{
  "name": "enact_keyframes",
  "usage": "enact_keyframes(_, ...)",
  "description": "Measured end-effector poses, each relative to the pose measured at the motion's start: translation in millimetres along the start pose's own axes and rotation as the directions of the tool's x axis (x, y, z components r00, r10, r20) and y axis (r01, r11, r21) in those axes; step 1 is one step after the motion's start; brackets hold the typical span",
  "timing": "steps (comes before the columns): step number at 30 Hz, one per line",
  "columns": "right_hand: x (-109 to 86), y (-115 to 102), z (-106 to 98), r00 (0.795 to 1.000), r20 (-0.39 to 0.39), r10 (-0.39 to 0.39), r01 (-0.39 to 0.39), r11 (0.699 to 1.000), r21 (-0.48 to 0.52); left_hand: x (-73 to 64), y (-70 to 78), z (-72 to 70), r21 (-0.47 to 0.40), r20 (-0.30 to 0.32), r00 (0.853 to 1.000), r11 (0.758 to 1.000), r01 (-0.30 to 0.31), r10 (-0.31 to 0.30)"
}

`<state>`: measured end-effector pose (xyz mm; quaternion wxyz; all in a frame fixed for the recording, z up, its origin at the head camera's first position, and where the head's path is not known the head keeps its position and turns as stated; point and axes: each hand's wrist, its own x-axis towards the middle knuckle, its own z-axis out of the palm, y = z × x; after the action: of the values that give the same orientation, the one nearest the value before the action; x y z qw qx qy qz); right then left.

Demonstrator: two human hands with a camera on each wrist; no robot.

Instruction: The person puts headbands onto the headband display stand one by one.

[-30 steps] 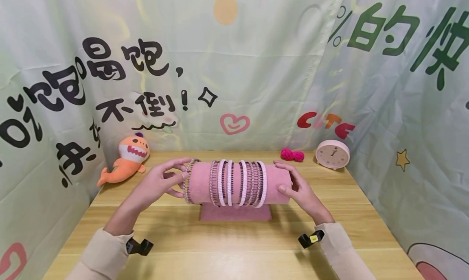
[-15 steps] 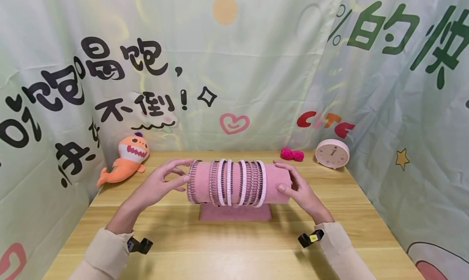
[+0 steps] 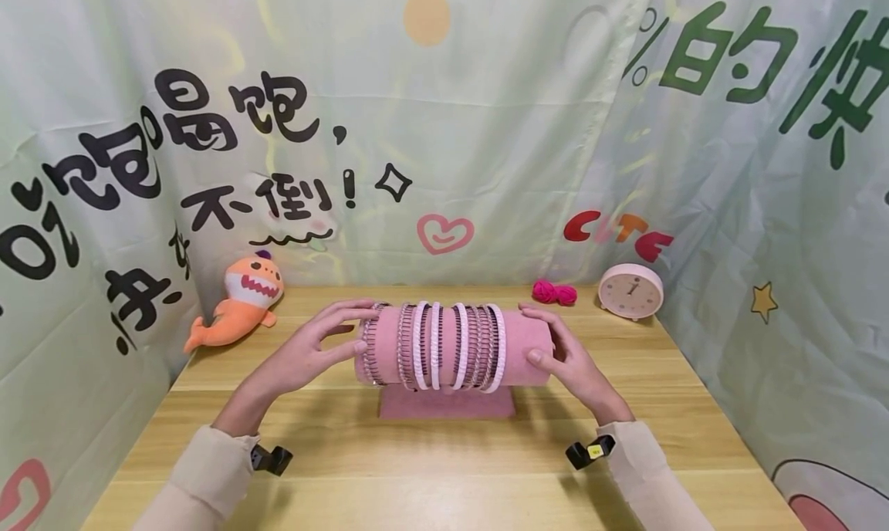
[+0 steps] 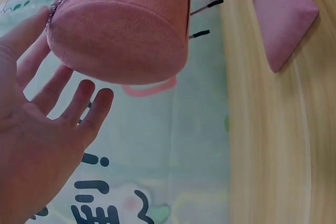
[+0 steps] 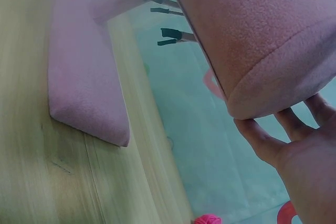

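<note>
A pink velvet headband stand (image 3: 522,344) lies crosswise before me, a thick horizontal roll on a flat base (image 3: 447,406). White and sparkly headbands (image 3: 435,346) ring its middle. Near the left end sits a rhinestone headband (image 3: 372,357), set apart from the rest. My left hand (image 3: 299,352) touches it with extended fingers on top and the thumb in front; in the left wrist view its palm is away from the roll's end face (image 4: 115,40). My right hand (image 3: 572,365) holds the right end, thumb in front and fingers behind. Black headband tips (image 5: 170,35) stick out beneath.
An orange shark plush (image 3: 243,303) leans at the back left of the wooden table (image 3: 444,477). Pink yarn (image 3: 554,292) and a round clock (image 3: 630,292) stand at the back right. Printed curtains (image 3: 514,130) hang behind and along both sides.
The rhinestone headband has slid right, from the roll's left edge further onto it. My left hand loosened its hold and followed it rightward. The right hand stays put.
</note>
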<state>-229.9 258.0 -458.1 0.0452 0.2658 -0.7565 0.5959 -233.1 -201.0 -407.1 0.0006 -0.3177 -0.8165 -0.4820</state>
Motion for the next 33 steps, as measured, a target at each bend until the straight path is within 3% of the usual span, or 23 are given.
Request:
enact_keyframes(14,-0.7,1.8,-0.5,1.0,-0.001,-0.007,0.007,1.0,0.001,10.6,1.5,15.5,0.018,-0.032,0.999,1.0,0.017,-0.017)
enact_keyframes(33,-0.1,0.8,-0.5,1.0,0.003,-0.014,0.014,1.0,0.014,16.3,6.1,22.0,0.008,-0.029,0.999,1.0,0.019,-0.019)
